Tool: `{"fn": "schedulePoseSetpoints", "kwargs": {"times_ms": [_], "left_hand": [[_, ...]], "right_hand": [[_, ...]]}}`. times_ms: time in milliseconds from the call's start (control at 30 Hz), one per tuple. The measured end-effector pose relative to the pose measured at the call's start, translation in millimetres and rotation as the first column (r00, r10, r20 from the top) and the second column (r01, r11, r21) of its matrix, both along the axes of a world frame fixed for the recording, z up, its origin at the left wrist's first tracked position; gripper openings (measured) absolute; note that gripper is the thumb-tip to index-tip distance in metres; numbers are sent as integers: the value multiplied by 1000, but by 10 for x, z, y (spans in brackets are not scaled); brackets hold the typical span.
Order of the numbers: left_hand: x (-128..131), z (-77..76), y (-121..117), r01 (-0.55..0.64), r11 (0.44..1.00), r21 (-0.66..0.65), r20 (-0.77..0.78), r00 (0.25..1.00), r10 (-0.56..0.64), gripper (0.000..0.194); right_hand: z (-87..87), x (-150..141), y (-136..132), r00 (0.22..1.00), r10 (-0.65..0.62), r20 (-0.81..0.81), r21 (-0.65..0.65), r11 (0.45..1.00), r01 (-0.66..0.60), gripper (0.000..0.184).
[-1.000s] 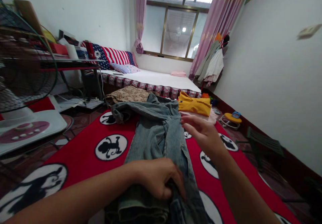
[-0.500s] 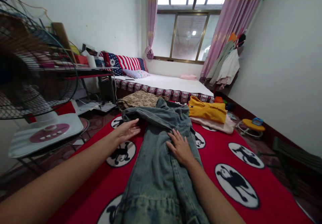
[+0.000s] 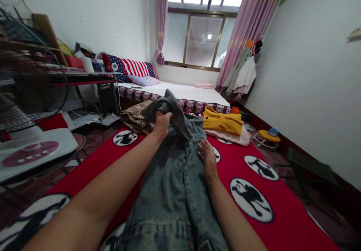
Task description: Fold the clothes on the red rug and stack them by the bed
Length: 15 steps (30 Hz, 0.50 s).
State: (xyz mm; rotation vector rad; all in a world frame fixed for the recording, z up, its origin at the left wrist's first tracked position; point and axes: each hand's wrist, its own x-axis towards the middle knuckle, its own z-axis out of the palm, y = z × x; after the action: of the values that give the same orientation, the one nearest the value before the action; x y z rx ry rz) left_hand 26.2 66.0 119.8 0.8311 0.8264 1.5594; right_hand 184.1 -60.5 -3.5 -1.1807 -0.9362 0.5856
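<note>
A faded blue denim jacket [image 3: 169,183] lies stretched out lengthwise in front of me. My left hand [image 3: 162,125] is closed around the end of one sleeve and holds it up off the cloth, its cuff bunched above my fingers. Beside the jacket's right edge is my right hand [image 3: 208,156], fingers apart and slightly bent; whether it touches the denim I cannot tell. Beyond my left hand sits a folded tan patterned cloth [image 3: 135,116]. To the far right, a folded yellow garment [image 3: 222,121] rests on a pale pink one [image 3: 244,138].
Under everything spreads a red blanket [image 3: 293,221] with white circles and black monkey figures. A fan [image 3: 31,145] stands close on the left, near a cluttered desk [image 3: 87,80]. Behind is a bed [image 3: 175,89]. On the right are a yellow stool [image 3: 267,135] and a dark folding seat [image 3: 310,168].
My left hand has gone from open beside the sleeve to gripping and lifting its end. My right hand has slid off the jacket's middle to its right edge. The view has shifted rightward.
</note>
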Motion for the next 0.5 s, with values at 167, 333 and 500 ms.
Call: {"fn": "schedulePoseSetpoints", "kwargs": {"times_ms": [167, 333, 500], "left_hand": [[-377, -138, -273, 798, 581, 160, -793, 455, -406, 13], [-759, -478, -533, 961, 273, 53, -981, 101, -166, 53], [-747, -490, -1023, 959, 232, 165, -985, 172, -9, 63]], "right_hand": [[31, 234, -12, 883, -25, -469, 95, 992, 78, 63], [54, 282, -53, 862, 59, -503, 98, 995, -11, 60], [76, 227, -83, 881, 98, -462, 44, 995, -87, 56]]}}
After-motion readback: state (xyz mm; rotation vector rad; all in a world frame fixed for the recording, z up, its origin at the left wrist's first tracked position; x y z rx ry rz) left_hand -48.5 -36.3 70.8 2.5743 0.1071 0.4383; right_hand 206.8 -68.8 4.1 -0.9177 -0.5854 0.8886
